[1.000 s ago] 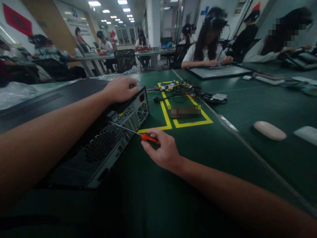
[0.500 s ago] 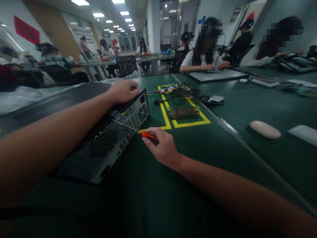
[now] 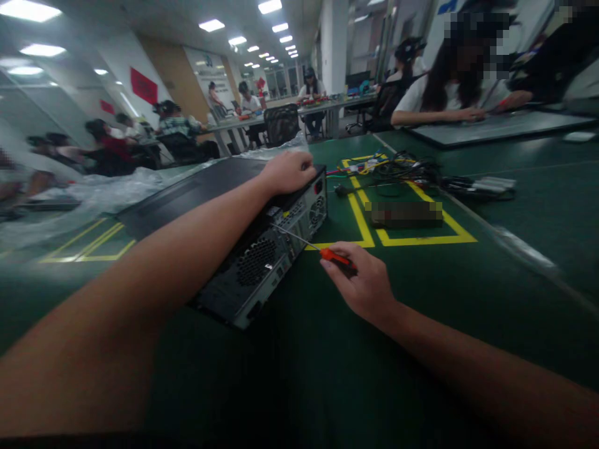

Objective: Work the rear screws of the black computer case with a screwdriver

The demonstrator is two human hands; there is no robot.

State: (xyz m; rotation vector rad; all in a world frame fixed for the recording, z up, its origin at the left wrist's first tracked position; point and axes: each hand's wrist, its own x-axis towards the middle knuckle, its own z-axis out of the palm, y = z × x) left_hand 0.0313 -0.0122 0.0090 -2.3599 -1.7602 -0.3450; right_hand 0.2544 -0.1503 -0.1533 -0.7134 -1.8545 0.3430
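A black desktop computer case [image 3: 224, 181] lies on its side on the green table, its grey back panel turned toward me. My left hand [image 3: 289, 171] is closed over the top of the case near the rear edge, its fingers curled and partly hidden. In my right hand [image 3: 362, 277] is a screwdriver [image 3: 337, 257] with an orange and black handle, pinched between thumb and fingers. Its long thin shaft slants up and left to the upper edge of the back panel, above the honeycomb vent. The tip seems to touch there, but the screw is too small to make out.
Beyond the case lies a tangle of cables [image 3: 407, 167]. Yellow tape [image 3: 425, 240] outlines areas on the table, one holding a dark blurred object [image 3: 407, 215]. Clear plastic wrap [image 3: 154, 178] lies behind the case. A person [image 3: 449, 93] works across the table at a flat panel [image 3: 496, 128].
My view has swung left, so the case, hands and cables appear farther right. Both hands keep their places on the case and the screwdriver, with little visible change between them.
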